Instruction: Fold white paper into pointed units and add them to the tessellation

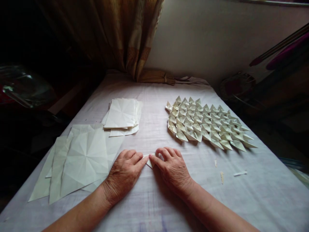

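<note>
My left hand (124,172) and my right hand (171,167) lie close together on the white cloth, fingers curled and pinching a small folded piece of white paper (150,160) between them. Most of that piece is hidden under my fingers. To the left of my left hand lies a spread of large creased paper squares (79,158). A smaller stack of creased squares (122,114) sits behind it. On the right, many small folded paper pieces (207,124) are laid out in tight overlapping rows.
The white cloth (154,199) covers the whole table. A few paper scraps (240,173) lie at the right. A brown curtain (125,35) hangs at the back by a pale wall. Dark clutter flanks both table edges.
</note>
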Action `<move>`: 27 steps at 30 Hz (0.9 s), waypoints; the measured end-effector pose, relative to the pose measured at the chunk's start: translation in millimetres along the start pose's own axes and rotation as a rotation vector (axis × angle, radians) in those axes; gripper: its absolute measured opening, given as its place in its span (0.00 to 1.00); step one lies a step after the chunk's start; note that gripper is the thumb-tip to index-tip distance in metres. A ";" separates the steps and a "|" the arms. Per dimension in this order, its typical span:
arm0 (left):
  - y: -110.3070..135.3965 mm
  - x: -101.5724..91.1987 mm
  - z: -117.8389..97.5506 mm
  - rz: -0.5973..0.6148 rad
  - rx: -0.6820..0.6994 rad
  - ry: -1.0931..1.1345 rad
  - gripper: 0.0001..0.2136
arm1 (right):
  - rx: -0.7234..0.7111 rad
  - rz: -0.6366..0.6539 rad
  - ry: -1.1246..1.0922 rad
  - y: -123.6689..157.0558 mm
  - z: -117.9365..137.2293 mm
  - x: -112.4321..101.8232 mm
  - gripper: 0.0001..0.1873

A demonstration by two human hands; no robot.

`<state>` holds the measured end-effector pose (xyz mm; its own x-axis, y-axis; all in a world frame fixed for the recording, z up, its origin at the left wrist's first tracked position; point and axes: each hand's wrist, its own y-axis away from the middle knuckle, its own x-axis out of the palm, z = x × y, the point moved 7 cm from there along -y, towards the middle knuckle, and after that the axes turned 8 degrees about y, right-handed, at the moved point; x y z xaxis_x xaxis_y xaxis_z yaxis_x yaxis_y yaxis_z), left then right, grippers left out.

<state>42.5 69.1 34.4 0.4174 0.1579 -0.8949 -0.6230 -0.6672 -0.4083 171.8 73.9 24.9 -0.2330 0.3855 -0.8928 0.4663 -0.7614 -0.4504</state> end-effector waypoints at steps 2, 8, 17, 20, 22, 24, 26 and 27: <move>-0.5 -2.0 -1.4 -0.009 0.006 -0.019 0.10 | 0.013 0.019 0.014 1.6 -2.6 0.8 0.11; 9.3 -8.9 0.6 -0.067 -0.027 -0.057 0.11 | 0.074 0.022 -0.072 3.9 -8.9 3.3 0.14; 10.2 -6.6 33.0 -0.058 -0.260 0.164 0.08 | 0.085 0.013 -0.183 3.2 -14.2 2.4 0.15; 5.4 -2.8 35.8 -0.001 -0.237 0.251 0.08 | 0.087 0.023 -0.197 2.9 -15.0 3.5 0.15; 3.5 -1.7 35.3 0.019 -0.215 0.271 0.07 | 0.085 0.025 -0.201 2.4 -15.1 3.6 0.16; 2.5 -0.8 34.6 0.036 -0.215 0.255 0.07 | 0.087 0.036 -0.199 2.2 -15.3 4.2 0.15; 1.1 0.8 34.2 0.066 -0.237 0.229 0.07 | 0.088 0.043 -0.195 2.2 -15.4 4.5 0.15; -0.1 1.6 34.2 0.085 -0.254 0.221 0.06 | 0.087 0.044 -0.194 2.2 -15.3 4.5 0.15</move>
<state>20.7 94.3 26.9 0.5216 -0.0489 -0.8518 -0.4885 -0.8357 -0.2511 184.9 82.0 20.0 -0.3781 0.2491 -0.8916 0.4061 -0.8209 -0.4016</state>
